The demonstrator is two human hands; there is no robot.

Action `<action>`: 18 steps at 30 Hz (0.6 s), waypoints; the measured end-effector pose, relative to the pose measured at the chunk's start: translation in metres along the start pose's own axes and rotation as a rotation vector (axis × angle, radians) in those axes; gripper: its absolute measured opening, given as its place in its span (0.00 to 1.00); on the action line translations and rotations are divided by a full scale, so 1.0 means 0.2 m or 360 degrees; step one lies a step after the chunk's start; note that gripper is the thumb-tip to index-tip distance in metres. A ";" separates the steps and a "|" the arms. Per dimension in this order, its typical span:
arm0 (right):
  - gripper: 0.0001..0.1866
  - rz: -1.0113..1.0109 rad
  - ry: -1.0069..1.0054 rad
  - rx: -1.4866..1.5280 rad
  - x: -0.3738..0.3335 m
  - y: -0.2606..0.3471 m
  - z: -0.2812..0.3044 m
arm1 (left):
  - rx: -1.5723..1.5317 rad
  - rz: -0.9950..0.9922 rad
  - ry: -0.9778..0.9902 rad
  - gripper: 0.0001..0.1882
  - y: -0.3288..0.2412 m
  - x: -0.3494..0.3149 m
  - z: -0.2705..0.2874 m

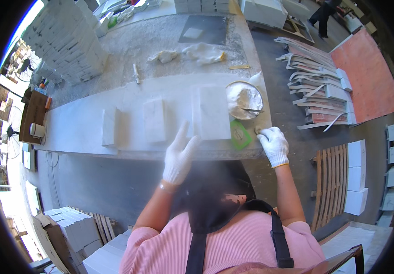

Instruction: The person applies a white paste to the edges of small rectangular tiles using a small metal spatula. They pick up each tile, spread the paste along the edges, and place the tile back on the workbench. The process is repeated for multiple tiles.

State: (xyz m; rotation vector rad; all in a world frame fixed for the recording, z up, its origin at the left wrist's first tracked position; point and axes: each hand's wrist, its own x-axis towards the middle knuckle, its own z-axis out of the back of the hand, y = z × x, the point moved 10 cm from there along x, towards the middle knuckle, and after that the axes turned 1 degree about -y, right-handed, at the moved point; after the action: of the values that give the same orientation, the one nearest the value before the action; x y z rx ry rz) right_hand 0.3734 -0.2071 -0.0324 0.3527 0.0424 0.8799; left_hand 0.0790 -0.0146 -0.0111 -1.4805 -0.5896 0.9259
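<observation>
My left hand (178, 157), in a white knit glove, hovers at the table's front edge with its fingers stretched and apart, holding nothing. It is beside a pair of pale marble-look tiles (213, 112), which overlap. Farther left lie a middle tile (154, 121) and a left tile (110, 127). At the table's right edge, my gloved right hand (275, 145) has its fingers curled around something small and brownish, too hidden to name. Near it lies a bright green flat piece (239, 135). Behind that stands a round bowl (262, 95) of white paste, a thin spatula (252, 110) resting in it.
A tall stack of tiles (64, 43) rises at the far left. Crumpled white gloves (204, 53), a white pen-like tool (136, 74) and a dark mat (215, 29) lie farther back. Wooden pallets (329, 187) and pale strips (313, 86) are on the right; a person (322, 18) stands beyond.
</observation>
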 end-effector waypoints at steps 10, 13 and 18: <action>0.09 0.0096 -0.0526 0.0538 -0.08 0.26 0.41 | -0.0472 0.0230 -0.0116 0.43 -0.01 -0.01 -0.15; 0.18 -0.0257 0.0156 0.1330 -0.05 0.36 0.19 | -0.0588 0.0238 -0.0169 0.43 -0.05 -0.03 -0.15; 0.22 -0.0231 0.0573 0.2020 -0.01 0.66 0.09 | -0.0612 0.0130 0.0011 0.43 -0.15 -0.08 -0.21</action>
State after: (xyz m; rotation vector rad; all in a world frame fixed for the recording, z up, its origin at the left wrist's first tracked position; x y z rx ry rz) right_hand 0.2766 -0.1371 0.0264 1.3433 0.9764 0.6656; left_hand 0.1090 -0.0465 0.0198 -1.8617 -0.7362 0.9031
